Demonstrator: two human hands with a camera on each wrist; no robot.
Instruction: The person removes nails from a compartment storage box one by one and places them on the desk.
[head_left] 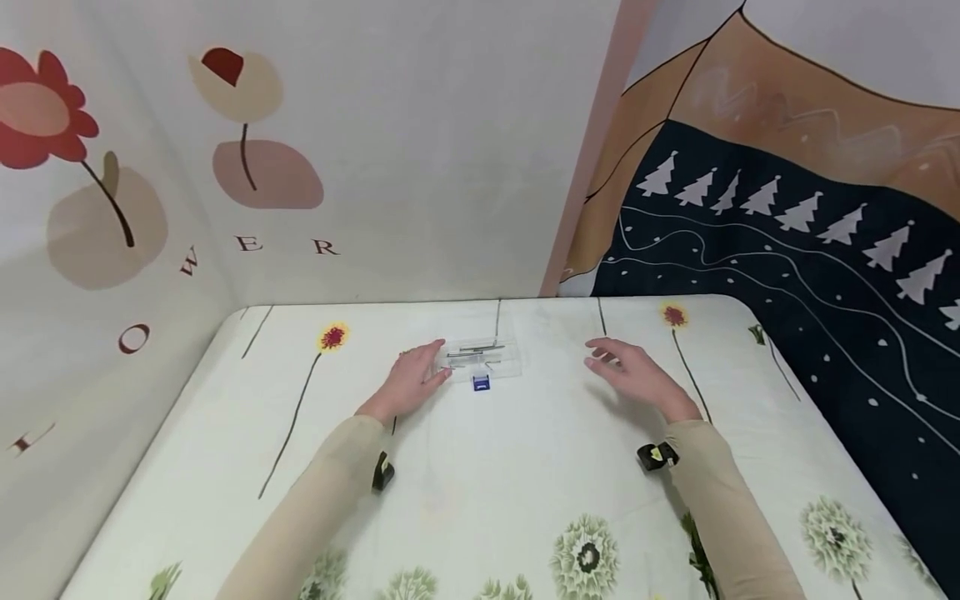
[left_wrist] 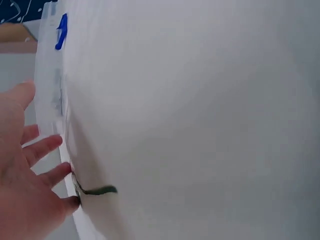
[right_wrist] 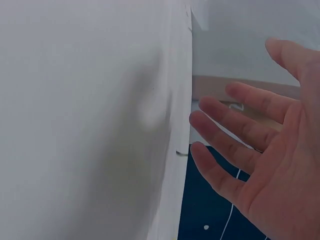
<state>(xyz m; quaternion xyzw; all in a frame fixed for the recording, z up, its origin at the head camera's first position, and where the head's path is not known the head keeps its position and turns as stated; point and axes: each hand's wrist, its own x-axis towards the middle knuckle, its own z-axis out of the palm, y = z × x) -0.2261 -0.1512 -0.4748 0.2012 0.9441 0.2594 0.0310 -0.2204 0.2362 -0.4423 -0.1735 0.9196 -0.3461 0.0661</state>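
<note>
Left hand (head_left: 408, 382) and right hand (head_left: 636, 372) loosely spread, empty, clear case (head_left: 510, 365) between, nearer the left.

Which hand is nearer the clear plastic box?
The left hand, right at the left end of the clear plastic box; the right hand is well apart from it, with white cloth between.

Apparently a home, flower-printed tablecloth (head_left: 517, 467), flower-patterned wall covering (head_left: 420, 167), dark tree-print covering (head_left: 750, 242).

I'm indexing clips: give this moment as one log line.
left grip: at clear box | right grip: empty, apart from box | box: on table
</note>
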